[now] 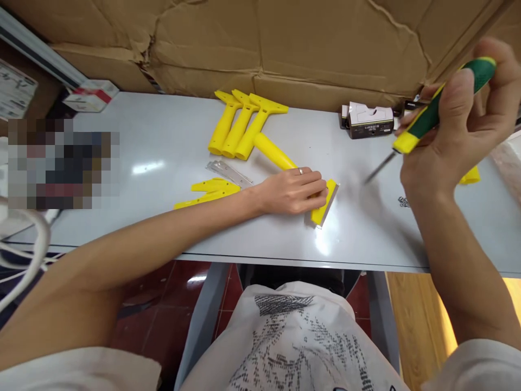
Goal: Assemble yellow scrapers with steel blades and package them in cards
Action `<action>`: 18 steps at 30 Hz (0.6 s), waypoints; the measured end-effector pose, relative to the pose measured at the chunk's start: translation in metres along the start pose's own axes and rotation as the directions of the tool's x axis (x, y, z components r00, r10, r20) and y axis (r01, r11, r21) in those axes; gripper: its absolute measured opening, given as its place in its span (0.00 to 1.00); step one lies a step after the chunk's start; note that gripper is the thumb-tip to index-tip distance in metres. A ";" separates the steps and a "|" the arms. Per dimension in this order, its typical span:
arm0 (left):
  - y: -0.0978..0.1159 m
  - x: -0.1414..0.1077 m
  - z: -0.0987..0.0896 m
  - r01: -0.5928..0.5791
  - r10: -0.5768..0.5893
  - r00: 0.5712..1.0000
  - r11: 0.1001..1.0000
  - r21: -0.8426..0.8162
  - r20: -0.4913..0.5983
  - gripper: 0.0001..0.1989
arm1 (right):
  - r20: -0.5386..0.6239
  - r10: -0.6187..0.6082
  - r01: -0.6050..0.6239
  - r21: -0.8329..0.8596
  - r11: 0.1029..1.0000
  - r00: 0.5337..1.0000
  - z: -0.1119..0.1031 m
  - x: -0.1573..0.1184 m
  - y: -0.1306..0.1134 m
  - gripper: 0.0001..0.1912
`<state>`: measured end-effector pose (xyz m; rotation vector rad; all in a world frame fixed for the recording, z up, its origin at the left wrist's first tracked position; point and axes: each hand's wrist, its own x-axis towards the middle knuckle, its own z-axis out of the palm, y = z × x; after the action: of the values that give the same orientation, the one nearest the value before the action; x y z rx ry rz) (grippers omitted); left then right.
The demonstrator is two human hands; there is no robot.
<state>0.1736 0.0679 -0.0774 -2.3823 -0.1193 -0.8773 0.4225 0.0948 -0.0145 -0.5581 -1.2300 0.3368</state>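
On the table, my left hand [295,191] is closed over the head of a yellow scraper [277,151], whose handle points up and to the left. A thin metal blade [334,201] shows along the scraper's lower right edge. Raised at the right, my right hand [468,108] grips a green and yellow screwdriver [425,118], its shaft slanting down to the left, above the table. Several small screws [402,202] lie in a little pile below it. Left of my left hand are loose metal blades [231,172] and flat yellow plates [214,190].
Three yellow scraper handles [246,125] lie side by side at the back. Small black and white boxes [370,119] stand at the back right, before a cardboard wall [285,49]. A red and white box [91,95] sits back left. White cables [35,255] hang at the left edge.
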 end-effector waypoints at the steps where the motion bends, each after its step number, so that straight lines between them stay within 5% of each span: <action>1: 0.000 0.001 -0.001 0.002 -0.002 1.000 1.000 0.007 -0.018 0.10 | 0.026 0.110 -0.108 -0.069 0.992 0.994 -0.005 0.003 0.006 0.12; 4: 0.001 0.005 -0.005 0.012 -0.008 0.996 0.999 0.037 -0.090 0.08 | 0.157 0.518 -0.453 -0.320 0.832 0.841 -0.016 0.002 0.021 0.15; 6: 0.002 0.007 -0.008 0.032 -0.024 0.990 0.998 0.055 -0.142 0.07 | 0.181 0.663 -0.527 -0.473 0.706 0.726 -0.018 -0.004 0.026 0.14; 11: 0.003 0.009 -0.007 0.092 -0.073 0.979 0.991 0.094 -0.190 0.06 | 0.294 0.694 -0.237 -0.793 0.561 0.658 -0.015 -0.016 0.026 0.09; 18: 0.004 0.007 -0.012 0.107 -0.060 0.976 0.969 0.224 -0.208 0.05 | 0.395 0.678 -0.031 -0.851 0.524 0.620 -0.014 -0.024 0.027 0.11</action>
<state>0.1737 0.0570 -0.0681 -2.0718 -0.2318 -1.0746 0.4298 0.1009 -0.0518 -1.6484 -2.0263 0.3965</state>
